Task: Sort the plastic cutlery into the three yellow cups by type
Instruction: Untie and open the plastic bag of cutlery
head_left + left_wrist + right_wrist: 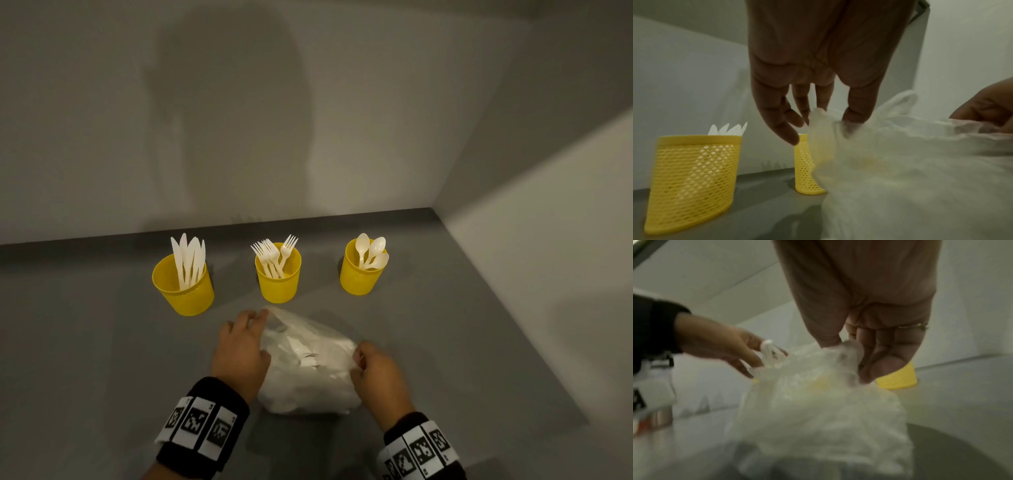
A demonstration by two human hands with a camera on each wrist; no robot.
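Observation:
Three yellow mesh cups stand in a row at the back of the grey table. The left cup point(183, 286) point(692, 180) holds white knives, the middle cup point(278, 277) point(804, 170) forks, the right cup point(361, 274) point(898, 378) spoons. In front of them lies a translucent white plastic bag point(308, 366) point(910, 170) point(828, 410); its contents are blurred. My left hand point(258, 318) point(818, 118) pinches the bag's far left edge by a handle. My right hand point(359, 359) point(855, 356) pinches the bag's right edge.
A white wall point(308, 120) runs behind the cups and a second wall point(548, 240) closes the right side. Bare grey tabletop point(85, 342) spreads to the left of the bag and hands.

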